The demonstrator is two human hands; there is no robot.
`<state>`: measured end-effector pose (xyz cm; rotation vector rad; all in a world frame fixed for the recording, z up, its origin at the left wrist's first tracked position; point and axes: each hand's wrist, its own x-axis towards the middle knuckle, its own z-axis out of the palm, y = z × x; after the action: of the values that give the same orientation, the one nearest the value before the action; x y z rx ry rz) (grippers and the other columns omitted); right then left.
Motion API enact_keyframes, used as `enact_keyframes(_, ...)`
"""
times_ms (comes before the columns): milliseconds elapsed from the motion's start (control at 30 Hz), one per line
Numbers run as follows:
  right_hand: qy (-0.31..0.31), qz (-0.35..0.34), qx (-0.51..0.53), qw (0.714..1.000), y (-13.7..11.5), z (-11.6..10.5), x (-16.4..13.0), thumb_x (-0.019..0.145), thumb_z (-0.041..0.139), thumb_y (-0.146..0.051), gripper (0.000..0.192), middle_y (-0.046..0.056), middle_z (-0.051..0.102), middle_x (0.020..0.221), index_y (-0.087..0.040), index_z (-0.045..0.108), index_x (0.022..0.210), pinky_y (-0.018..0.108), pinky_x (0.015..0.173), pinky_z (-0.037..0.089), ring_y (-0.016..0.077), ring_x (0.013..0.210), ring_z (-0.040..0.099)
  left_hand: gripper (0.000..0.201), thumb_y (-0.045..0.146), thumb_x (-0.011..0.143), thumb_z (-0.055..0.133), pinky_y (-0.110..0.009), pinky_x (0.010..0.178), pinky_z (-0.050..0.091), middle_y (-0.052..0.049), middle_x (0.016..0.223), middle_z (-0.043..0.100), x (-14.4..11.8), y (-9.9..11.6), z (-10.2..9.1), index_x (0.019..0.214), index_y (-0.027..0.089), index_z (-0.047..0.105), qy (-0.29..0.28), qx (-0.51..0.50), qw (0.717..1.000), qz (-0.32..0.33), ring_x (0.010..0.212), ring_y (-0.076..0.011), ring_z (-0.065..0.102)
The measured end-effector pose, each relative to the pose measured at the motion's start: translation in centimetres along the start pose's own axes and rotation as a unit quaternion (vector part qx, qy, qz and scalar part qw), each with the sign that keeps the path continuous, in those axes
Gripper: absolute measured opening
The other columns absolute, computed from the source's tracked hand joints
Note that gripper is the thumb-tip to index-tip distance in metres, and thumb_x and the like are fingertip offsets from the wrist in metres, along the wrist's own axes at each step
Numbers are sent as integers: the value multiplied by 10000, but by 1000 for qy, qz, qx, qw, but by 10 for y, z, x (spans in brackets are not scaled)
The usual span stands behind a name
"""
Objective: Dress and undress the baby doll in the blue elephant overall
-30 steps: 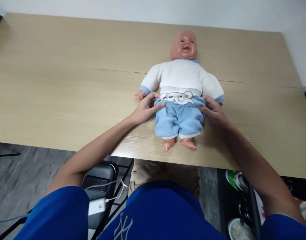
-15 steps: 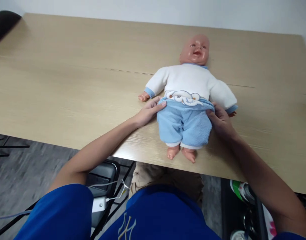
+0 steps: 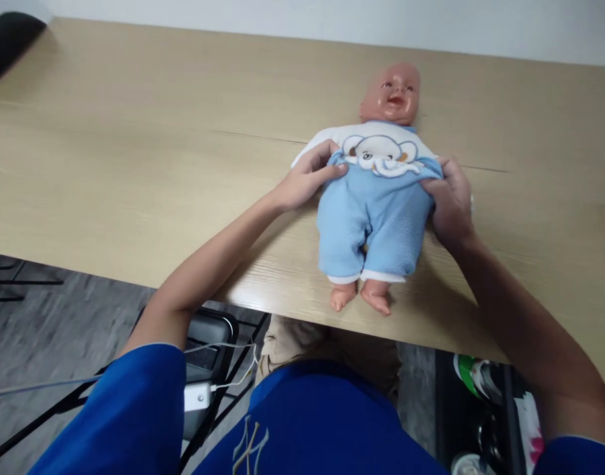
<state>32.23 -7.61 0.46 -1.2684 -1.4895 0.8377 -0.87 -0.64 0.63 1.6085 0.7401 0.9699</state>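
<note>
1. Blue pants (image 3: 374, 224) of the doll (image 3: 381, 178) are gripped at their top edge: the fingers (image 3: 332, 173) of the left hand (image 3: 307, 181) are closed on the left corner of the waistband, and the right hand (image 3: 450, 201) is closed on the right corner.
2. The waistband, with an elephant picture (image 3: 384, 150), lies high on the chest of the doll and covers most of the white shirt (image 3: 326, 138).
3. The doll lies on its back on the wooden table (image 3: 134, 152), near the front edge, head pointing away from the person, bare feet (image 3: 361, 297) toward the edge.
4. Both forearms reach over the table edge, one at each side of the doll.
5. A dark chair back (image 3: 8, 39) shows at the far left corner.
6. Under the table are a black box with white cables (image 3: 208, 356) at the left, and green and white things (image 3: 480, 376) at the right, too unclear to name.
</note>
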Motion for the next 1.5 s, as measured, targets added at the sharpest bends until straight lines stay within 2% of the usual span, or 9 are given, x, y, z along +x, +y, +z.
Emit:
enact_keyframes(200, -2, 81, 6, 997, 30, 1, 3, 957, 876, -864, 583, 1, 584, 865, -315, 679, 940, 434, 849, 562, 268, 857, 559, 784, 983, 911, 876, -407, 868, 487, -10, 906, 497, 7, -37, 6, 987, 260, 583, 42, -5, 999, -24, 957, -249, 605)
enact_keyframes(433, -32, 97, 71, 992, 17, -7, -23, 981, 792, -711, 418, 51, 764, 990, -302, 734, 1041, 498, 1016, 630, 307, 982, 712, 698, 905, 931, 897, -425, 960, 478, -18, 944, 608, -9, -31, -18, 1062, 268, 644, -46, 17, 998, -48, 1075, -258, 581)
enact_keyframes(567, -15, 136, 136, 981, 15, 8, -22, 986, 697, -686, 388, 90, 879, 1062, -323, 765, 1101, 575, 1070, 681, 380, 1158, 842, 685, 894, 969, 853, -399, 929, 493, -14, 990, 651, -12, -38, -11, 1097, 260, 626, -19, -72, 993, -90, 1030, -235, 601)
enact_keyframes(700, -35, 125, 131, 983, 27, 4, -14, 908, 753, -741, 397, 97, 887, 1051, -361, 763, 1025, 639, 1068, 698, 430, 1232, 839, 696, 904, 995, 849, -378, 954, 509, -15, 1023, 690, -13, -44, -9, 1146, 247, 677, -7, -56, 996, -66, 1024, -218, 628)
enact_keyframes(900, -140, 105, 78, 981, 30, -37, -19, 818, 992, -517, 418, 59, 847, 1143, -350, 801, 1150, 602, 1168, 660, 404, 1230, 796, 536, 673, 947, 1030, -399, 972, 606, -83, 1103, 799, -15, -33, -50, 1132, 217, 817, -125, -52, 989, -54, 1027, -249, 747)
enact_keyframes(1000, -154, 83, 64, 983, 24, -38, -28, 822, 1050, -505, 525, 59, 830, 1251, -357, 816, 1267, 589, 1202, 644, 404, 1303, 775, 541, 549, 815, 1145, -411, 989, 655, -101, 1173, 841, -17, -32, -59, 1148, 235, 855, -158, -68, 982, -74, 1049, -257, 807)
enact_keyframes(1200, -49, 110, 170, 978, 14, -4, -40, 915, 1029, -559, 406, 6, 720, 1035, -351, 740, 1111, 438, 1001, 658, 286, 1046, 695, 548, 682, 835, 1098, -421, 1026, 674, -78, 1061, 848, -22, -35, -34, 1031, 237, 846, -100, -90, 990, -44, 1113, -299, 826)
enact_keyframes(1300, 14, 136, 261, 956, 8, 8, -42, 904, 996, -546, 365, 2, 713, 996, -361, 706, 1028, 424, 887, 662, 282, 982, 672, 568, 705, 864, 1068, -400, 960, 662, -49, 941, 784, -23, -43, -19, 969, 224, 784, -23, -159, 985, -68, 1066, -294, 819)
enact_keyframes(1500, 36, 167, 282, 944, -2, 20, -40, 921, 937, -595, 373, 42, 825, 1039, -344, 662, 915, 536, 1130, 703, 380, 1317, 776, 487, 590, 950, 1041, -428, 996, 664, 8, 840, 629, -22, -57, -1, 1013, 257, 691, 95, -236, 963, -85, 1018, -267, 777)
